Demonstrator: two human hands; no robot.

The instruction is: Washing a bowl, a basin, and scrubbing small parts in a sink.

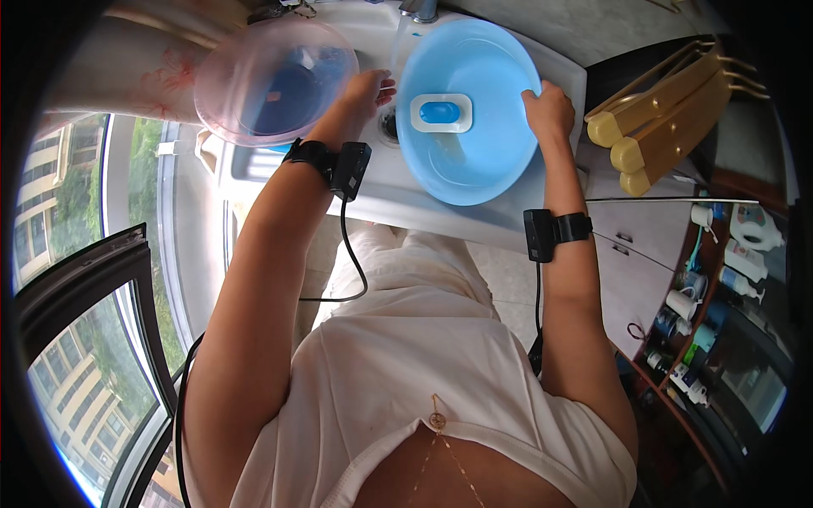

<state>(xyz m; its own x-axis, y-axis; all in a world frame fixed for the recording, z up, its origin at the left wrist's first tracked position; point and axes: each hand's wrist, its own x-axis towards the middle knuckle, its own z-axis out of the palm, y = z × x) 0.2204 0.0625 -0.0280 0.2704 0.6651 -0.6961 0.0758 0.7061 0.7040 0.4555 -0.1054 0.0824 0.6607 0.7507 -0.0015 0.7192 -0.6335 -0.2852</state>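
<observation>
My right hand (551, 113) grips the right rim of a light blue plastic basin (492, 171) standing in a white sink (375, 181). Inside that basin is a white rectangular dish (467, 120) with a blue oval piece (439, 112), which looks like soap. Between the two basins my left hand (370, 94) is held with fingers slightly apart and nothing visible in them. It is close to a thin stream of water (397, 47) under the metal faucet (419, 9). A translucent pink basin (219, 95) stands left of this hand, with something dark blue (286, 95) in it.
The sink drain (389, 124) shows beside the blue basin. Yellow-tipped hangers (660, 127) hang at the right. Beyond them a shelf holds several bottles (749, 257) and cups (683, 305). An open window frame (149, 330) and a curtain (133, 76) are at the left.
</observation>
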